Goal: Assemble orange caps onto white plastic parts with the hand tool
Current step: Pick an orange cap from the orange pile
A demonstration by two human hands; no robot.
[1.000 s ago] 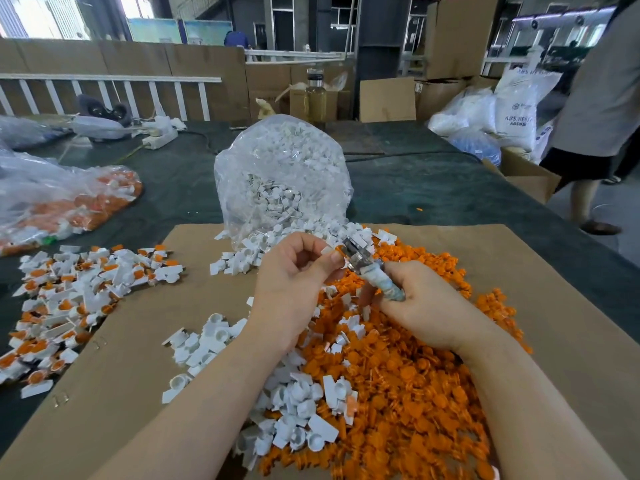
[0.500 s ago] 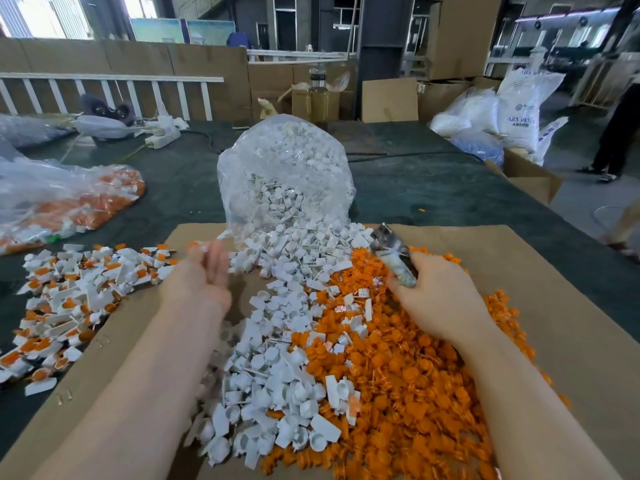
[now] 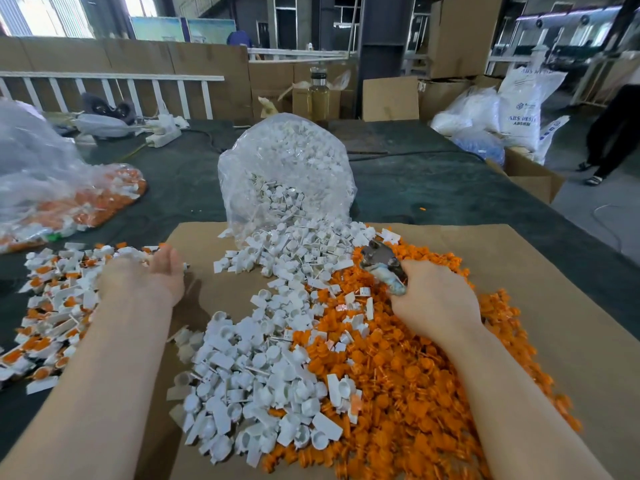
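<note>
A heap of loose orange caps (image 3: 408, 375) covers the right of a cardboard sheet (image 3: 540, 271), with loose white plastic parts (image 3: 263, 375) spread to its left. My right hand (image 3: 436, 299) grips a metal hand tool (image 3: 381, 265) above the orange heap, jaws pointing away from me. My left hand (image 3: 152, 275) reaches left with fingers stretched out over the pile of assembled white parts with orange caps (image 3: 59, 299). I see nothing held in it, though its fingertips are blurred.
A clear bag (image 3: 287, 178) spills white parts at the sheet's far edge. Another bag with orange and white pieces (image 3: 69, 199) lies far left on the dark table. Boxes, sacks and a bottle (image 3: 318, 95) stand behind. A person (image 3: 613, 133) stands at far right.
My left hand left the tool's tip, where it pinched a part, and swung left to the assembled pile. My right hand and the tool stayed over the orange caps.
</note>
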